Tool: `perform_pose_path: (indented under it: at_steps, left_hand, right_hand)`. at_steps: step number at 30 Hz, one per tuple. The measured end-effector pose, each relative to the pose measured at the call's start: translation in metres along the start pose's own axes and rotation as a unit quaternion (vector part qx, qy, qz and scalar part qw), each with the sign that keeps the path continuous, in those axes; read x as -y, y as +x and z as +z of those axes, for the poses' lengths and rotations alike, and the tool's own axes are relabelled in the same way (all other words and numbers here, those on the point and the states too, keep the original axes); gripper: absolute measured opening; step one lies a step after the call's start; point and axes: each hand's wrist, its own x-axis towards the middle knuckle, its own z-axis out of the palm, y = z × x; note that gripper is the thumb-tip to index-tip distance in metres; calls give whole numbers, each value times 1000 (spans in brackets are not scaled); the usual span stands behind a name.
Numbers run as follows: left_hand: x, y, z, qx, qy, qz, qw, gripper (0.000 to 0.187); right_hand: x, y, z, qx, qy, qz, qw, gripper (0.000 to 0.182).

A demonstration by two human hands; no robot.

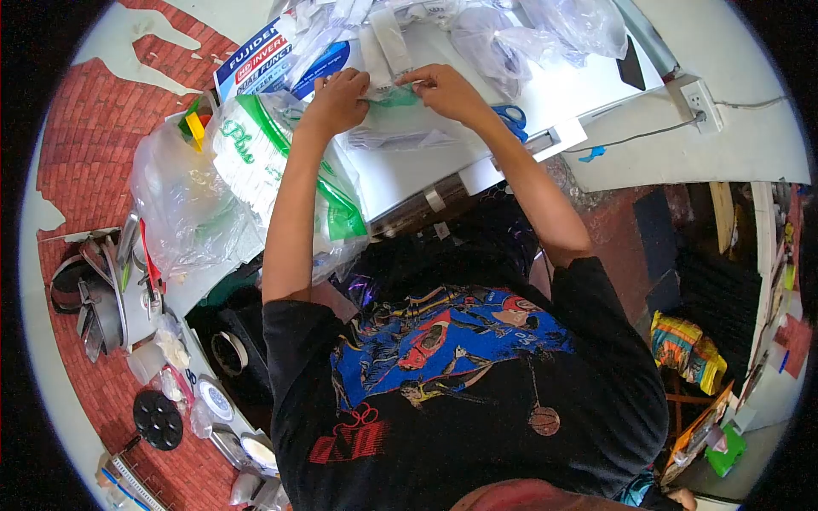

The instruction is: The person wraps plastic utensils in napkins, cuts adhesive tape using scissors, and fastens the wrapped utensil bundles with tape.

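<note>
Both hands are over the white table top [409, 179]. My left hand [339, 100] has its fingers curled at the left end of a small clear plastic piece with green print [394, 97]. At its right end is my right hand [443, 89], with thumb and index finger pinched near the plastic. More clear plastic [400, 138] lies flat just below the hands. Blue-handled scissors [513, 121] rest beside my right wrist. A large plastic bag with green print [256, 162] lies against my left forearm.
Clear bags [490, 43] are heaped at the table's back, near a dark phone-like object [631, 64]. A blue and white printed box [256, 64] stands at the back left. Another clear bag [183, 204] bulges at the left. A wall outlet [700, 106] is at right.
</note>
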Motion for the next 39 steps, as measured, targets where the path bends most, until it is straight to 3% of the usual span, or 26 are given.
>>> perform_pose_path:
  at_steps: [2,6,8,9,11,12,14,16,18,22,24,28,30,34,39]
  left_hand:
    - [-8,3,-8,47,30,-40,998,29]
    - [-17,-2,-28,-45,34,31,998,28]
    - [-24,-5,-39,-170,43,123,977,32]
    - [-28,-7,-45,-168,47,128,976,32]
    - [-37,-12,-54,-170,70,158,970,34]
    - [-41,-13,-54,-168,70,163,970,34]
    - [-48,-12,-53,-189,80,196,959,31]
    - [-54,-10,-52,-192,66,209,957,27]
    - [-57,-10,-49,-177,25,220,959,33]
    - [-57,-19,-55,-122,-24,188,974,43]
    - [-59,-23,-62,-132,-27,138,981,56]
    - [-73,-24,-100,-91,40,148,984,59]
    - [-79,-22,-117,-20,112,176,978,65]
    - [-95,-12,-146,17,184,203,962,64]
    - [-106,-8,-154,18,309,236,921,58]
  right_hand:
    - [11,-3,-4,85,109,174,975,24]
    - [15,-13,-6,107,200,156,961,31]
    - [22,-18,-12,154,286,135,936,37]
    - [25,-21,-13,150,289,131,936,37]
    - [32,-32,-18,160,410,147,886,44]
    - [37,-37,-16,155,412,147,886,44]
    - [52,-45,-7,42,376,143,915,51]
    - [61,-52,-7,15,360,114,926,49]
    - [64,-57,-9,-1,218,104,971,37]
    - [43,-62,-14,-52,244,63,966,27]
    - [34,-66,-16,-65,345,54,935,21]
    - [23,-75,-4,-40,411,97,906,22]
    - [28,-77,4,-15,521,153,840,28]
    - [32,-80,12,30,581,181,793,35]
    - [34,-82,12,73,663,133,733,42]
